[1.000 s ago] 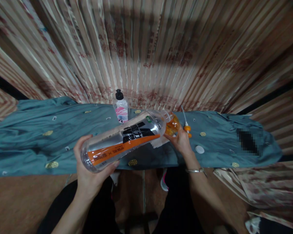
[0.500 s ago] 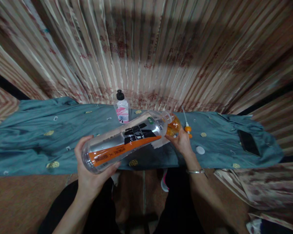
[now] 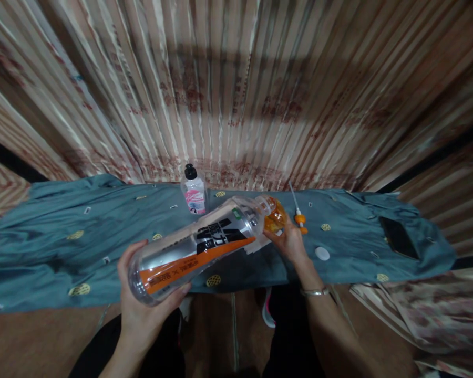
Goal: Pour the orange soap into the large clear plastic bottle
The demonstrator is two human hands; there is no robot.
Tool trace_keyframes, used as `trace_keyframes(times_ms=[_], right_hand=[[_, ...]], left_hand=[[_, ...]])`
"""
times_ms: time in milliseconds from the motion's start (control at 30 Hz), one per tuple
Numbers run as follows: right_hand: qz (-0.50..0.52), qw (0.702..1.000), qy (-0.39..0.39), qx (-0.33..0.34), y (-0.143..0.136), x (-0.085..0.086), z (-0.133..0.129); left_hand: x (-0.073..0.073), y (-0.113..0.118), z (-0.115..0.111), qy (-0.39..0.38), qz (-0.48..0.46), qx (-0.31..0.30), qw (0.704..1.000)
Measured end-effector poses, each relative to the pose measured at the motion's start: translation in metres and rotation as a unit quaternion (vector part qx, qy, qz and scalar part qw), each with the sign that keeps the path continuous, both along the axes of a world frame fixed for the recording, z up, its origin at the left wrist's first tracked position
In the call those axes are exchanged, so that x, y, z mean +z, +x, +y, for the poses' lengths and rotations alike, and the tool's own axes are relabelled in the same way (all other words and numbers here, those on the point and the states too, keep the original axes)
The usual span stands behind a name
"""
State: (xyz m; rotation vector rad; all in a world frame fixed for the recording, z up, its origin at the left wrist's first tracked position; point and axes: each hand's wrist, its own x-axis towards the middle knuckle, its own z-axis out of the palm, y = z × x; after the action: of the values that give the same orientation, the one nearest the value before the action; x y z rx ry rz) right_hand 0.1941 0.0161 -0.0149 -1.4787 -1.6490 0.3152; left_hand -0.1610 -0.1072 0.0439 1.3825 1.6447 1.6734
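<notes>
My left hand (image 3: 147,310) is wrapped round the base of a large clear plastic bottle (image 3: 205,244) with an orange, silver and black label. The bottle is tilted, its neck lower right of centre meeting the mouth of a small amber bottle (image 3: 275,212). Around that amber bottle my right hand (image 3: 289,241) is closed; a silver bracelet circles the wrist. Whether liquid is flowing between the two mouths I cannot tell. Just right of my right hand lies an orange and white pump head (image 3: 300,219) with a thin tube. A round white cap (image 3: 322,253) is close by.
A clear bottle with a black cap and pink label (image 3: 194,194) stands at the back of the narrow table with its teal cloth (image 3: 114,220). A black phone (image 3: 399,237) lies at the right end. A striped curtain (image 3: 228,94) hangs behind.
The whole scene sits slightly lower in view, as the camera has tilted up a little. Both hands keep their hold, and the two bottles stay mouth to mouth.
</notes>
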Motion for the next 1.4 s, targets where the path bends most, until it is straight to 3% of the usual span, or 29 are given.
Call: trace_keyframes(times_ms=[133,467,567,767,1067,1400], right_hand=[[0.017,1.000,0.001,0.000,-0.002,-0.003,0.000],[0.057,0.998,-0.003,0.022,0.001,0.001,0.001],[0.043,0.998,-0.009,0.036,0.005,-0.002,0.002],[0.026,1.000,0.015,-0.005,0.001,-0.009,-0.002],[-0.002,1.000,0.008,-0.016,0.000,-0.005,-0.004],[0.001,1.000,-0.003,-0.022,0.000,-0.003,-0.004]], left_hand=[[0.005,0.011,-0.005,-0.011,-0.027,0.035,0.999],[0.010,0.020,-0.007,-0.035,-0.057,0.041,0.997],[0.010,0.021,-0.007,-0.032,-0.053,0.044,0.997],[0.013,0.020,-0.008,-0.041,-0.051,0.046,0.997],[0.007,0.013,-0.005,-0.015,-0.024,0.044,0.999],[0.016,0.014,0.000,0.006,-0.020,0.055,0.998]])
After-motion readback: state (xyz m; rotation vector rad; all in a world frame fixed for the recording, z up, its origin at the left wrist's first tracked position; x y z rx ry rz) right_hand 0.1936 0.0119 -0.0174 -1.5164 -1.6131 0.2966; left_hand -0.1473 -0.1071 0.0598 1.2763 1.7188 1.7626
